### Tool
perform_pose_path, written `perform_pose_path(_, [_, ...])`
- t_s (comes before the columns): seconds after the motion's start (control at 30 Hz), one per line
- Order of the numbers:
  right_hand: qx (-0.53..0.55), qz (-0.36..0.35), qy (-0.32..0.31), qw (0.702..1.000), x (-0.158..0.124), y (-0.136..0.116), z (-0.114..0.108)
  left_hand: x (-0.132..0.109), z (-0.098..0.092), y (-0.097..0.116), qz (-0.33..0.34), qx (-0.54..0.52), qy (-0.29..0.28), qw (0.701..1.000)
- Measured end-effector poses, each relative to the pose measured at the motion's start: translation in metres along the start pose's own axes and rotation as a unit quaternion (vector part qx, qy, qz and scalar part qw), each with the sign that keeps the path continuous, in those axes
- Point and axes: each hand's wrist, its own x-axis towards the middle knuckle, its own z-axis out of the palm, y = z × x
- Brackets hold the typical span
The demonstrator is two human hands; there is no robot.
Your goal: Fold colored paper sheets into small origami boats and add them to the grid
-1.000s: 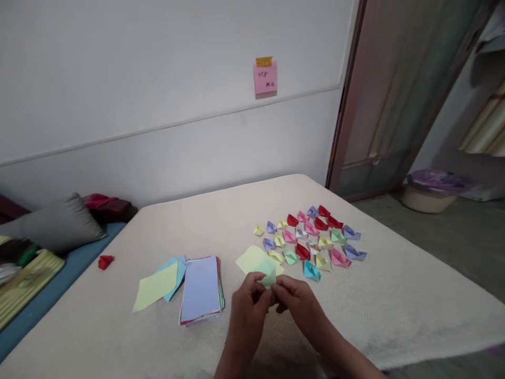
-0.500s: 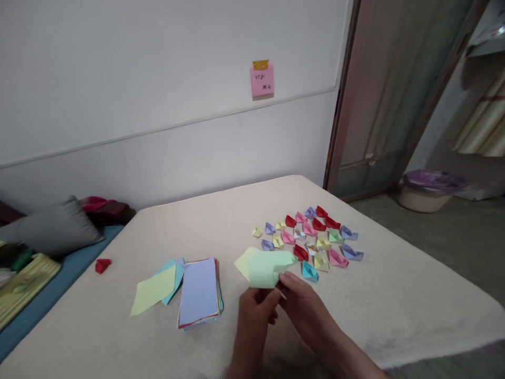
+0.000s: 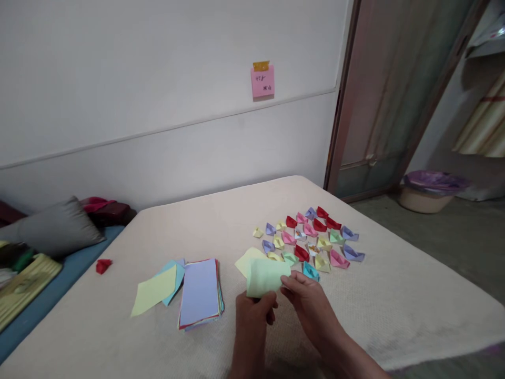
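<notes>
Pale green paper [image 3: 264, 276] is spread between both hands as a broad, flattish rectangle, held in front of the person above the cream cloth [image 3: 177, 226]. A second ago it is a small bundle with most of its area hidden by the fingers; half a second ago it is opened wide, with a pointed corner jutting to the right. Now that point no longer shows and the outline is squarer. I judge that the paper is being opened and straightened rather than pressed into a tight fold, so the folding looks far from finished.

Its long axis runs side to side across the view, close to level, with one broad face turned towards the camera. No tip marks a front end; the short edges face left and right.

The left hand [image 3: 255, 316] has its grip clamped on the lower edge, thumb along the near side. The right hand [image 3: 310, 297] pinches the right edge between thumb and finger. Behind the paper, partly covered by it in view, is a yellow sheet [image 3: 244, 262]; whether they touch, I cannot tell. Folded boats [image 3: 302, 253] sit beyond, towards the right, unmoved.
</notes>
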Motion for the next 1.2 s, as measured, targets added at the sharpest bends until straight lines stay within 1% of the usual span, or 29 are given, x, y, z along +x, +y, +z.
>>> perform_pose_path(0.1, [-0.01,0.001,0.023,1.0,0.003,-0.005,-0.004,0.001,-0.001,-0.002,-0.006,-0.019,-0.003,1.0])
perform_pose_path(0.17, [-0.014,0.002,0.022,1.0,0.002,-0.005,-0.002,0.002,-0.002,-0.003,-0.01,-0.037,0.004,0.999])
perform_pose_path(0.23, [-0.018,0.008,-0.013,1.0,-0.001,-0.003,0.002,0.003,-0.003,-0.004,-0.012,-0.048,0.016,0.999])
perform_pose_path(0.3, [-0.018,0.019,-0.067,0.997,-0.005,0.001,0.007,0.004,-0.003,-0.005,-0.01,-0.044,0.018,0.999])
perform_pose_path(0.37, [-0.013,0.029,-0.104,0.994,-0.007,0.005,0.011,0.004,-0.003,-0.006,-0.007,-0.029,0.005,1.0])
perform_pose_path(0.4, [-0.012,0.032,-0.108,0.994,-0.008,0.006,0.012,0.005,-0.003,-0.006,-0.006,-0.02,-0.007,1.0])
perform_pose_path(0.43, [-0.016,0.033,-0.103,0.994,-0.008,0.006,0.012,0.005,-0.003,-0.007,-0.009,-0.013,-0.021,1.0])
perform_pose_path(0.5, [-0.038,0.023,-0.074,0.996,-0.006,0.003,0.01,0.005,-0.004,-0.007,-0.015,-0.01,-0.046,0.999])
perform_pose_path(0.6, [-0.078,0.004,-0.016,0.997,-0.002,-0.005,0.004,0.006,-0.007,-0.006,-0.014,-0.027,-0.049,0.998])
perform_pose_path(0.67, [-0.097,0.002,0.008,0.995,0.0,-0.008,0.001,0.006,-0.01,-0.004,-0.008,-0.068,-0.042,0.997])
perform_pose_path(0.73, [-0.104,0.011,0.02,0.994,0.002,-0.008,-0.001,0.007,-0.013,-0.002,-0.016,-0.134,-0.043,0.99])
perform_pose_path(0.83, [-0.081,0.037,0.015,0.996,0.002,-0.005,-0.001,0.007,-0.015,0.001,-0.044,-0.227,-0.059,0.971])
perform_pose_path(0.93, [-0.053,0.053,-0.015,0.997,-0.001,-0.004,0.002,0.007,-0.014,0.003,-0.054,-0.273,-0.074,0.958])
perform_pose_path(1.1, [-0.043,0.062,-0.071,0.995,-0.006,-0.004,0.009,0.004,-0.011,0.003,-0.048,-0.272,-0.088,0.957])
perform_pose_path(1.2, [-0.058,0.056,-0.082,0.993,-0.008,-0.002,0.011,0.004,-0.009,-0.001,-0.027,-0.235,-0.051,0.97])
